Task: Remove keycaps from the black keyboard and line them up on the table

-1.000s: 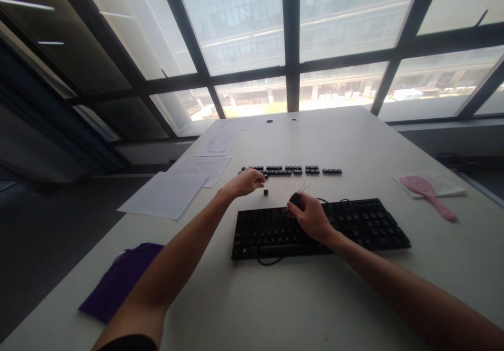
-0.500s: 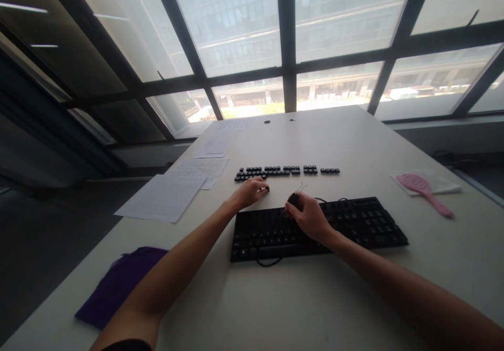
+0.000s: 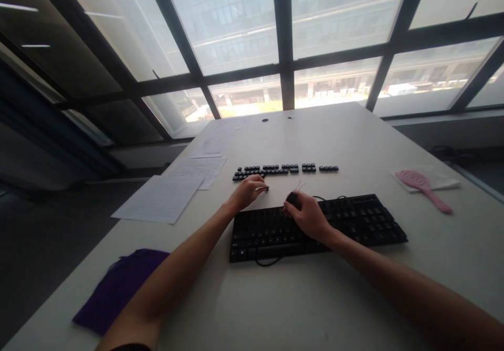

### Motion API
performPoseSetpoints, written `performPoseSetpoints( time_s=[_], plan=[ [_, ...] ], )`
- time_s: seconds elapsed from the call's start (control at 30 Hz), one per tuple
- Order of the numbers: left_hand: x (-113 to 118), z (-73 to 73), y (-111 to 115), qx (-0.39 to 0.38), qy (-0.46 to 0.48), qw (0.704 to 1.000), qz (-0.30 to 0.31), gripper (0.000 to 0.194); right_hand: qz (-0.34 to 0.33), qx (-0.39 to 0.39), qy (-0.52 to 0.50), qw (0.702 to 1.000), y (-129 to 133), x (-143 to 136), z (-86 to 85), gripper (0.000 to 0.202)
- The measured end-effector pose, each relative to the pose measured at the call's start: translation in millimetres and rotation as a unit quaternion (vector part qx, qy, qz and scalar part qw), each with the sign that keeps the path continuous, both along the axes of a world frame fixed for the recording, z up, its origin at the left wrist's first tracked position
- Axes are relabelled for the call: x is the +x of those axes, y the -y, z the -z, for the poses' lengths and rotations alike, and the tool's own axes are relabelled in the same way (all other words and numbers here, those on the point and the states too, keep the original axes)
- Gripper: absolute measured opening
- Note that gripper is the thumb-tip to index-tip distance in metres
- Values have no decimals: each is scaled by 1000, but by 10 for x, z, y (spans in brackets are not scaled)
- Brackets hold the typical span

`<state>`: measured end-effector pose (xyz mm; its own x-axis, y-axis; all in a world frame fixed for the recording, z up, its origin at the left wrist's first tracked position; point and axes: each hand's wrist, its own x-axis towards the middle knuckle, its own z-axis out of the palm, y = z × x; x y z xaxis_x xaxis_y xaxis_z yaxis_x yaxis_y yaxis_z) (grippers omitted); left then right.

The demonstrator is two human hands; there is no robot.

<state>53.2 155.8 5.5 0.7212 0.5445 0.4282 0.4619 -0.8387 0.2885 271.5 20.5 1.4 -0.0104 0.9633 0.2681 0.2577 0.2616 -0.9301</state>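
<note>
A black keyboard (image 3: pixel 268 233) lies on the white table in front of me, some of its upper keys off. Over its upper edge my right hand (image 3: pixel 309 214) is closed around a keycap puller (image 3: pixel 292 199) with a black body and thin wire prongs sticking up. Just beyond the keyboard's upper left, my left hand (image 3: pixel 250 192) pinches a small black keycap (image 3: pixel 267 188) close to the tabletop. Past my left fingers, loose black keycaps (image 3: pixel 289 169) are laid out in rows, partly hidden by that hand.
Sheets of paper (image 3: pixel 157 198) run along the table's left side. A purple cloth (image 3: pixel 118 290) lies by my left forearm. To the right, a pink hairbrush (image 3: pixel 425 188) rests partly on a clear plastic bag (image 3: pixel 444 183). Windows stand behind the table's far edge.
Both hands keep nearly the same positions and grips. The view has shifted slightly; the keycap rows and keyboard look unchanged.
</note>
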Motion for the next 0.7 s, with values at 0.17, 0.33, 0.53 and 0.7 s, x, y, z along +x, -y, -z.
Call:
performPoseSetpoints(
  time_s=[0.17, 0.33, 0.53, 0.7],
  plan=[
    [86, 36, -89, 57, -29, 998, -29, 10, 4, 0, 2, 1000, 4, -3, 6, 11],
    [166, -17, -237, 96, -62, 990, -81, 9, 3, -5, -1, 1000, 8, -6, -8, 10],
    [218, -62, -329, 100, -82, 986, -108, 7, 0, -7, -1, 1000, 8, 1, -18, 10],
    [233, -74, -338, 95, -86, 985, -118, 5, -3, -6, -6, 1000, 11, 0, -15, 13]
  ],
)
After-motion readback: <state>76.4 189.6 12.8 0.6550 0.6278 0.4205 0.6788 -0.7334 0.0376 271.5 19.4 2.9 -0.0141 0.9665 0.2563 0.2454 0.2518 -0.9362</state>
